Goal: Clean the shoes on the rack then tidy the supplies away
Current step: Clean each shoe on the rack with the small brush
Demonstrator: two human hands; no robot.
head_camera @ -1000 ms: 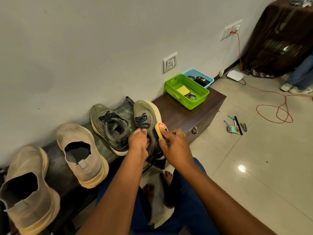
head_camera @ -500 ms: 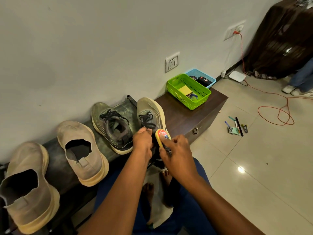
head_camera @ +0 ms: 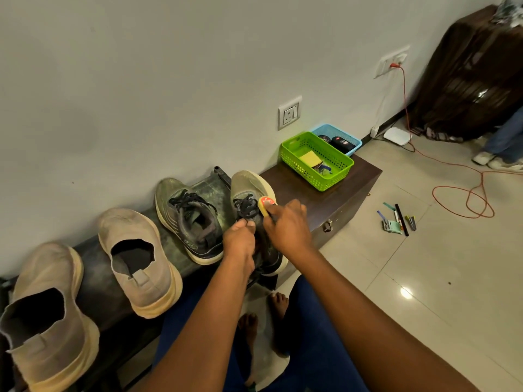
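Right grip: our right hand is clenched round a yellow shoe brush with a red label, pressing it on the laced upper of the olive sneaker.
Left grip: our left hand pinches that sneaker near its tongue and laces, steadying it at the end of the rack.
Change: a second ago the brush sat lower, near the collar — now it has travelled up toward the toe side of the laces, and the sneaker looks more upright.
Meaning: we judge this as mid-scrub on one shoe; cleaning is well short of done.
Shoes waiting: the matching sneaker sits just beside, and two beige slip-ons lie further left, their soles looking grubby.
Supplies: the green basket holds a yellow sponge, with the blue basket touching behind it, both on the table.
In the way: the laces could snag the bristles; pens and an orange cable lie on the floor, well apart.
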